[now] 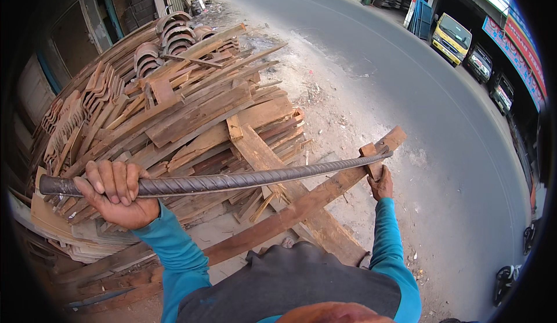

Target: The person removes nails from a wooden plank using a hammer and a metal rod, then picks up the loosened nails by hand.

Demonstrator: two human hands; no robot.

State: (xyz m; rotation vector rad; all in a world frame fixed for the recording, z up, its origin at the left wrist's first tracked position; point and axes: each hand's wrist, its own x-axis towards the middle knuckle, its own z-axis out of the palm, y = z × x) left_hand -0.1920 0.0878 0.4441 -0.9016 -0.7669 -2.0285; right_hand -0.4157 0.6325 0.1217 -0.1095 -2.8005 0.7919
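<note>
My left hand is wrapped around the thick end of a long ribbed steel pry bar. The bar runs across to the right, and its thin, slightly bent tip meets a short wooden block. That block sits crosswise on a long brown plank, near its far end. My right hand is closed around the block's near end, with some fingers hidden behind it. Under the long plank another wide board lies at an angle.
A big heap of old planks fills the left, with curved roof tiles and stacked tiles. A paved road curves past on the right. Beyond it stand a yellow truck and other vehicles.
</note>
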